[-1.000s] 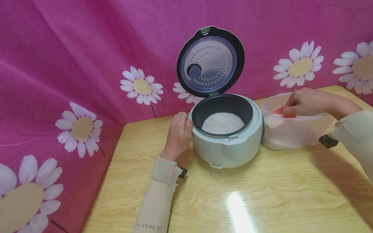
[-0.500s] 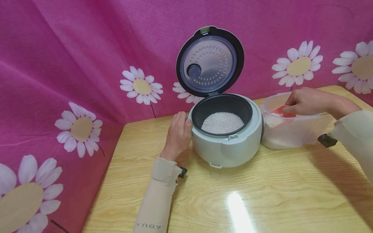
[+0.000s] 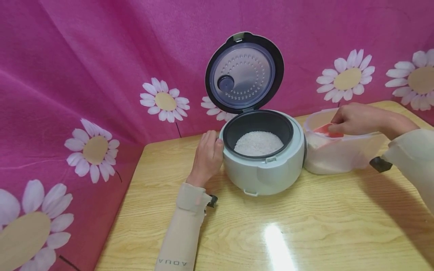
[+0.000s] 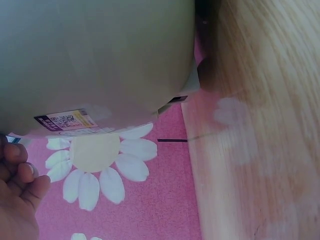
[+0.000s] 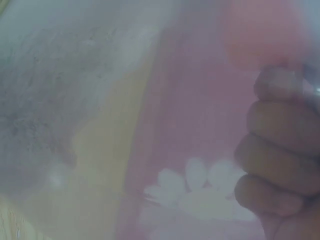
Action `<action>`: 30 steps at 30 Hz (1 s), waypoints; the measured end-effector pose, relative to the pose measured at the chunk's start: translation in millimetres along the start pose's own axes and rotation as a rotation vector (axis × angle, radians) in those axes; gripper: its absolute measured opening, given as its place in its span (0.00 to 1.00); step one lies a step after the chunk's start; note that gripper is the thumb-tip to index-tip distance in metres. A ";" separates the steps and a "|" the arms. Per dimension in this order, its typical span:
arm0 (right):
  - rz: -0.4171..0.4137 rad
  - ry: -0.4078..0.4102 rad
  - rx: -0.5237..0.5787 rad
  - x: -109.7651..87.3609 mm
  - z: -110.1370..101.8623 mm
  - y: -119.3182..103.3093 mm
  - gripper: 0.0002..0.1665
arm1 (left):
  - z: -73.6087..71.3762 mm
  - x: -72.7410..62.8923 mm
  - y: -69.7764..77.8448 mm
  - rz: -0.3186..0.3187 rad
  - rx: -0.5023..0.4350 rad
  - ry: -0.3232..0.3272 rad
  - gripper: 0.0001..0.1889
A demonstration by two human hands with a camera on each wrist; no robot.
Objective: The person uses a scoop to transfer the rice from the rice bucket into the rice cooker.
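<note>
Pinching a red scoop point(image 3: 335, 130) in the curled fingers of the right hand point(image 3: 359, 117), just inside the mouth of a translucent container point(image 3: 335, 160), apparently with white grains in the bowl. Standing, as for the container, just right of the rice cooker point(image 3: 268, 178), toward the far right corner of the table point(image 3: 339, 226); touching or not, hard to say. Resting the left hand point(image 3: 207, 156) against the cooker's left rim; impossible to tell whether gripping it or merely laid there. Farther out, with the lid point(image 3: 249, 60) raised: near the far edge, with white rice point(image 3: 259, 143) heaped in the dark pot point(image 3: 281, 126). Beyond that edge, hung with pink cloth point(image 3: 112, 45) printed with daisies.

Likely to spill grains onto the table if lifted overfull or tilted between the two rims. Might also drag the container over if caught on its lip, or shift the cooker if pressed too hard from the left.
</note>
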State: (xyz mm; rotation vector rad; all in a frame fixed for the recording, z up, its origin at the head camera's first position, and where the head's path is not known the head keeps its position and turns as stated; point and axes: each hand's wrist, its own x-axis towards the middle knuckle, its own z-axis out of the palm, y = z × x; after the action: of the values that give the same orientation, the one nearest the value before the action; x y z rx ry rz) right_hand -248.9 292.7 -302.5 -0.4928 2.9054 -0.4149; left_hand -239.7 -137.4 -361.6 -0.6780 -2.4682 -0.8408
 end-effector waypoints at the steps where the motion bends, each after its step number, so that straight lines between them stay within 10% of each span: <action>1: 0.001 -0.001 0.001 0.4 0.2 0.0 0.19 | -0.2 0.1 -0.2 0.001 0.001 0.000 0.21; 30: -0.105 0.034 -0.099 1.5 -13.1 -1.0 0.21 | 0.6 -0.3 -1.0 -0.004 0.021 0.000 0.20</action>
State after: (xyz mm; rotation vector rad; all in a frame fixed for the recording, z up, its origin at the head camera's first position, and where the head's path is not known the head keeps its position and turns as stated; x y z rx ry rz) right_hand -252.6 294.4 -290.0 -0.6610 2.9526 -0.2970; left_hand -240.2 -137.8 -362.7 -0.6656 -2.4760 -0.8152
